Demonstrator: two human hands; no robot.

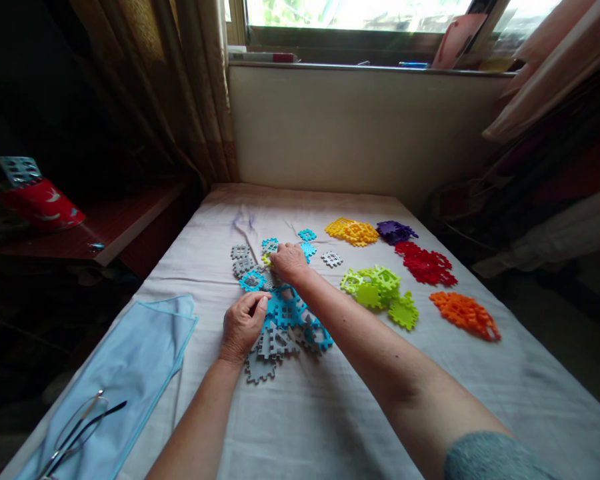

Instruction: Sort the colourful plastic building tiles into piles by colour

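Note:
My right hand (289, 261) reaches into the far part of a mixed pile, its fingers closed at the edge of a small lime-green interlocking tile (267, 259). My left hand (244, 321) rests at the pile's near left side. Its thumb is pressed to its curled fingers, and whatever they hold is hidden. Blue interlocking tiles (286, 311) and grey interlocking tiles (261, 368) overlap between and in front of my hands. More grey tiles (243, 267) and a blue frame-shaped tile (253, 281) lie beyond my left hand.
Sorted heaps lie to the right: yellow tiles (351, 231), purple tiles (396, 232), red tiles (426, 264), lime-green tiles (377, 287) and orange tiles (465, 315). One pale grey tile (332, 259) lies apart. Eyeglasses (83, 427) rest on a blue cloth (150, 340) at the left edge.

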